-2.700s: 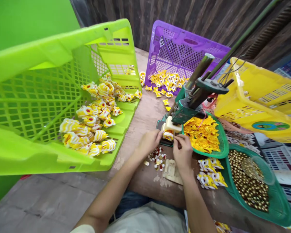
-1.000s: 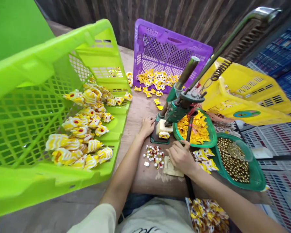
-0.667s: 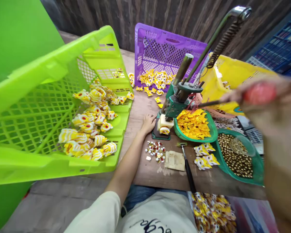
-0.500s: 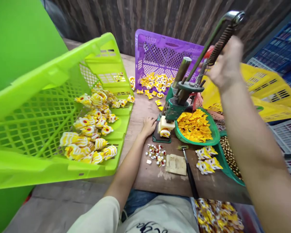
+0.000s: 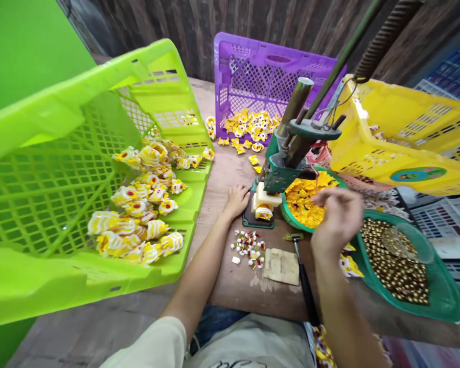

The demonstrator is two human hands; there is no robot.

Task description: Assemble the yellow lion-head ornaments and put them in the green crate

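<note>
Right hand point(image 5: 335, 217) down from press lever since half-second ago, fingers loosely curled, empty, blurred, over green tray of yellow pieces point(image 5: 306, 204), frame centre-right. Left hand point(image 5: 237, 197) flat, open, beside green hand press point(image 5: 287, 163). Purple crate point(image 5: 268, 76) behind.

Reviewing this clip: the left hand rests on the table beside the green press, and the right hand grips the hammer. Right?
Not quite. In the head view the right hand hovers over the tray of yellow pieces; the hammer lies untouched on the table. The left hand does rest beside the green press.
</note>
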